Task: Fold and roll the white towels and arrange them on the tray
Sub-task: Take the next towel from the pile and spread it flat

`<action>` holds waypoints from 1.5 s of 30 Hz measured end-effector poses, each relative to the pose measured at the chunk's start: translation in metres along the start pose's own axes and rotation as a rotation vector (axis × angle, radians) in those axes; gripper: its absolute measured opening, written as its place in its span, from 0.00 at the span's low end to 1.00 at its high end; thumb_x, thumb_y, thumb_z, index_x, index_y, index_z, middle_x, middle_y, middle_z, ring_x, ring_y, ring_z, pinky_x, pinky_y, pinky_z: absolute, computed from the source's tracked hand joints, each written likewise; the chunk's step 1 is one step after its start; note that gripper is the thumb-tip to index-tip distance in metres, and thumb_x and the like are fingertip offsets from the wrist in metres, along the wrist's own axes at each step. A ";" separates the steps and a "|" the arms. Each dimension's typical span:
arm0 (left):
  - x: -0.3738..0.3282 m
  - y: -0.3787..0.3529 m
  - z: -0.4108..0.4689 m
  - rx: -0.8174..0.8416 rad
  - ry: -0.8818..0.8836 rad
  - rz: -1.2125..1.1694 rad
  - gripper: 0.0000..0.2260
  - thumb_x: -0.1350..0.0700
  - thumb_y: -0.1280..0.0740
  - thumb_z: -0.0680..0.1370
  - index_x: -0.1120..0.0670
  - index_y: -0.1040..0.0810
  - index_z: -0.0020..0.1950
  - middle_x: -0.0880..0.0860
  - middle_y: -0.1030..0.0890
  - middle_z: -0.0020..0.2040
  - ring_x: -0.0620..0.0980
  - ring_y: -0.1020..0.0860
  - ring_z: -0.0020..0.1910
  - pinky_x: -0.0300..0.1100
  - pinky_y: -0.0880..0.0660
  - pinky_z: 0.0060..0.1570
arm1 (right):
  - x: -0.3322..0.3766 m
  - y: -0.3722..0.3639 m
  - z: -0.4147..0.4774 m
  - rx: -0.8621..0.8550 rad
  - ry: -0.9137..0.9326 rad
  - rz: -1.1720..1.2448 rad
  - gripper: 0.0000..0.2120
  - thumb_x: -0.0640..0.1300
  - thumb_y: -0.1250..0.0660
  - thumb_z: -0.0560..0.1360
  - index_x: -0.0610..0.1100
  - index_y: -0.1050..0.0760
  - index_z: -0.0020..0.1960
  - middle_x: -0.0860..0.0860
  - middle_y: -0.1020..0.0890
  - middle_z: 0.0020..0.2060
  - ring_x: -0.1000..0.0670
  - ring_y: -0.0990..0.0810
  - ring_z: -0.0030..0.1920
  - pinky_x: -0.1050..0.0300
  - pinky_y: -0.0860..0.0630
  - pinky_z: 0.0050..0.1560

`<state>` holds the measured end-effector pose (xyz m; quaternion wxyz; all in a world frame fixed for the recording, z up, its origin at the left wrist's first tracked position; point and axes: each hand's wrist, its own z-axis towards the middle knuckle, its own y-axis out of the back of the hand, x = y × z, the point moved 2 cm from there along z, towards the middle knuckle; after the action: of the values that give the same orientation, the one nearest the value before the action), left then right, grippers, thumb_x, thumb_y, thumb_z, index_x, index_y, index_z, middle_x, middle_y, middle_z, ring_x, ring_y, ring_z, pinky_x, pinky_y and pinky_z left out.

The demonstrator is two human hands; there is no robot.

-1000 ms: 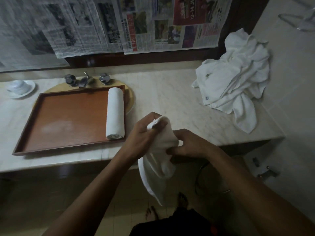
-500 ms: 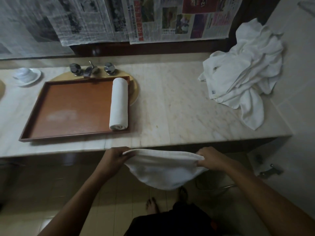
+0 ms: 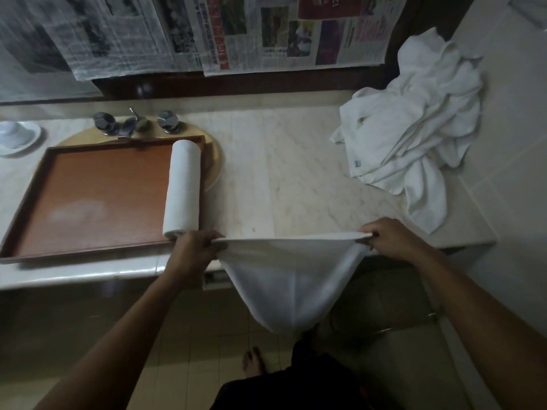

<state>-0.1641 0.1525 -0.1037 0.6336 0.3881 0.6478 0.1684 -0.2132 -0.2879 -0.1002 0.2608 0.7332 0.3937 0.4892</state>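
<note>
A white towel (image 3: 285, 279) is stretched taut between my hands at the counter's front edge, its folded body sagging below the edge. My left hand (image 3: 196, 247) grips its left end, just in front of the tray's near right corner. My right hand (image 3: 384, 235) pinches the right end. One rolled white towel (image 3: 182, 187) lies along the right side of the brown wooden tray (image 3: 88, 196). A heap of loose white towels (image 3: 414, 125) sits at the counter's far right.
The marble counter (image 3: 296, 179) runs left to right, with the tray lying over a round yellow basin (image 3: 214, 164) and chrome taps (image 3: 133, 124) behind it. A white cup on a saucer (image 3: 16, 136) stands far left. Newspapers cover the wall. A tiled wall rises at right.
The towel went from bunched between both hands to pulled wide. Both hands have since lifted it up to the counter's front edge and spread further apart.
</note>
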 end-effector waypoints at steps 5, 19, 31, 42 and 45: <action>-0.037 0.022 0.085 -0.103 -0.019 0.097 0.05 0.61 0.29 0.80 0.59 0.14 0.53 0.55 0.17 0.41 0.50 0.19 0.38 0.40 0.22 0.41 | 0.008 0.045 0.066 -0.205 0.049 -0.031 0.04 0.43 0.26 0.77 0.46 0.13 0.49 0.49 0.14 0.40 0.50 0.17 0.44 0.60 0.27 0.40; -0.095 0.093 0.286 -0.466 0.116 0.015 0.05 0.54 0.25 0.75 0.54 0.14 0.49 0.54 0.15 0.37 0.50 0.16 0.37 0.42 0.21 0.38 | 0.045 0.167 0.250 -0.508 0.109 0.043 0.05 0.43 0.29 0.77 0.43 0.15 0.51 0.44 0.14 0.43 0.41 0.15 0.42 0.44 0.16 0.49; -0.049 0.089 0.445 -0.485 0.272 -0.379 0.08 0.59 0.20 0.71 0.51 0.18 0.37 0.52 0.17 0.36 0.54 0.16 0.36 0.54 0.15 0.44 | 0.057 0.192 0.397 -0.512 -0.182 0.164 0.21 0.56 0.36 0.82 0.42 0.19 0.41 0.47 0.19 0.34 0.42 0.17 0.45 0.56 0.30 0.45; 0.027 0.016 0.523 -0.426 0.435 -0.040 0.10 0.52 0.22 0.73 0.52 0.13 0.53 0.52 0.14 0.51 0.54 0.17 0.54 0.42 0.22 0.57 | 0.019 0.127 0.494 -0.501 -0.336 -0.093 0.21 0.59 0.32 0.79 0.40 0.17 0.56 0.41 0.14 0.52 0.38 0.17 0.55 0.53 0.26 0.50; 0.028 0.009 0.514 -0.507 0.373 -0.015 0.12 0.53 0.24 0.75 0.52 0.18 0.57 0.53 0.19 0.56 0.52 0.20 0.51 0.41 0.27 0.51 | 0.014 0.116 0.489 -0.641 -0.292 -0.046 0.20 0.58 0.30 0.78 0.41 0.22 0.56 0.42 0.16 0.51 0.39 0.18 0.53 0.53 0.28 0.47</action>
<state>0.3303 0.0377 -0.1883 0.5818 0.1754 0.6928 0.3883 0.2787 -0.3393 -0.1924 0.5421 0.6673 0.1949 0.4721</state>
